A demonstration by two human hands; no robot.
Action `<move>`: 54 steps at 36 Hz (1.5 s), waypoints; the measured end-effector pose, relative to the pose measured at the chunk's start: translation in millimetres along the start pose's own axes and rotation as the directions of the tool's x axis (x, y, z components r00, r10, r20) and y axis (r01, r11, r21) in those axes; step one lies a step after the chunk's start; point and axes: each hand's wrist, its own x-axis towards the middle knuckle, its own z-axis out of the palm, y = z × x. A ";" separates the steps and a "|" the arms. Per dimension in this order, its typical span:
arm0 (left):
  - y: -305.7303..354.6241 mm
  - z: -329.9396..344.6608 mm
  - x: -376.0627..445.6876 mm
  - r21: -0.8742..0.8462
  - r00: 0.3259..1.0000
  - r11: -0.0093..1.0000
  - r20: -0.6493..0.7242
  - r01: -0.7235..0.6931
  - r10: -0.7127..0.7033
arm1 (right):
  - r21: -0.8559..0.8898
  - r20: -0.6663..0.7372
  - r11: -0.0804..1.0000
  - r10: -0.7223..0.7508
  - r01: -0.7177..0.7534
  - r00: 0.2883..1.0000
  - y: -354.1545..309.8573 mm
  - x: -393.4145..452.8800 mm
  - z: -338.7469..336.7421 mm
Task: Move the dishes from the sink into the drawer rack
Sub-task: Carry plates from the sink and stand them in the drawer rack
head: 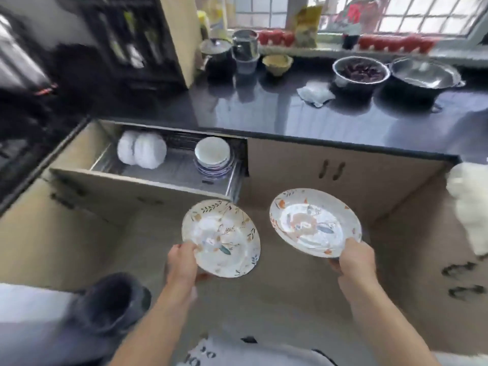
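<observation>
Left hand (182, 262) and right hand (355, 262) each pinch a floral plate (224, 239) / (314, 223) by its near rim, lower centre of frame, so slot one at a time upright into drawer rack (169, 170) at centre-left, w/o knocking the stacked bowls (212, 158).

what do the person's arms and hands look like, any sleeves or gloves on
Both forearms are bare up to the frame's bottom edge, with no sleeves in view. The left hand and the right hand wear no gloves, and no rings, watch or bracelets can be made out. The picture is slightly blurred, so finer details cannot be told.
</observation>
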 end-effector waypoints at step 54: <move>328.0 -243.4 617.2 0.125 0.994 0.991 -0.096 -0.039 0.051 | -0.606 0.423 0.779 0.142 0.163 0.895 35.6 42.3 883.1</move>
